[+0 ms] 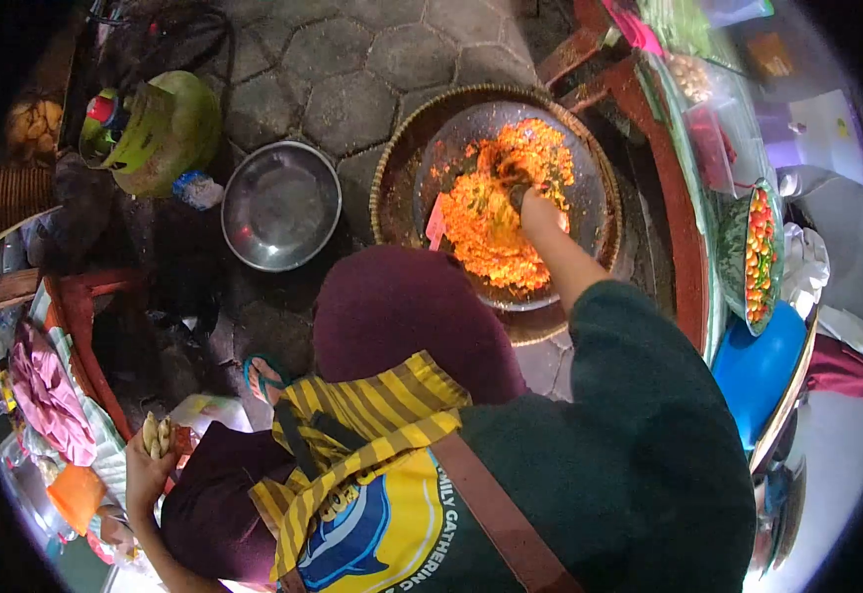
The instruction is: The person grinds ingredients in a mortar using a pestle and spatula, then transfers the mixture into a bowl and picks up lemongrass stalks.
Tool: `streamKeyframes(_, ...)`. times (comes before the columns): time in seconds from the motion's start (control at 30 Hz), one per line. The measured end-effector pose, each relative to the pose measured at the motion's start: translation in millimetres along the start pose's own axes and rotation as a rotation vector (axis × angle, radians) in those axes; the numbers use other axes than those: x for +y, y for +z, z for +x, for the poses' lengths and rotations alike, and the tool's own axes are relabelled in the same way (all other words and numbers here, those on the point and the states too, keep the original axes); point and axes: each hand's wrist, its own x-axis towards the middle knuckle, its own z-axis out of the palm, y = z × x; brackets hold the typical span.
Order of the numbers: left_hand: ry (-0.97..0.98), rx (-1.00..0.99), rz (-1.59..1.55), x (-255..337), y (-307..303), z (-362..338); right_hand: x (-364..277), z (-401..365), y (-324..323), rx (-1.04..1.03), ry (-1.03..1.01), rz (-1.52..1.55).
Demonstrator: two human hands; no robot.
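My right hand (542,215) is closed around the dark handle of a pestle (517,188), whose far end is over the orange-red mash. The chopped or ground orange mash (496,232) lies spread on a round dark stone dish (427,178), which sits in a wide woven tray (380,188). A pink slip (436,222) lies at the dish's left edge. At lower left, my left hand (148,472) holds several pale, knobbly pieces (156,435), too small to name surely.
An empty metal bowl (281,206) rests on the paving left of the tray. Beyond it stands a green gas cylinder (179,133). On the right are a wooden bench (684,227), a bowl of small red and green chillies (760,252) and a blue basin (760,376).
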Motion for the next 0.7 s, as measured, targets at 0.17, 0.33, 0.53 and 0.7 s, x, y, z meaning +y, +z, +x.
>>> streamKeyframes(0.17,0.059,-0.019,0.004,18.7,1.4,1.8,-16.0,34.3,-52.0,-0.328,-0.057,-0.247)
streamKeyframes(0.33,-0.009,0.012,0.067,2.3,-3.6,0.6,-16.6,-9.5,14.1,-0.099,-0.143,-0.057)
streamKeyframes(0.53,0.075,0.003,0.148,12.9,-3.3,-5.6,-1.3,71.2,-26.8,-0.494,-0.225,-0.490)
streamKeyframes(0.7,0.019,0.016,0.073,9.6,0.3,-14.6,-17.0,-8.7,-12.7,-0.083,-0.146,-0.148)
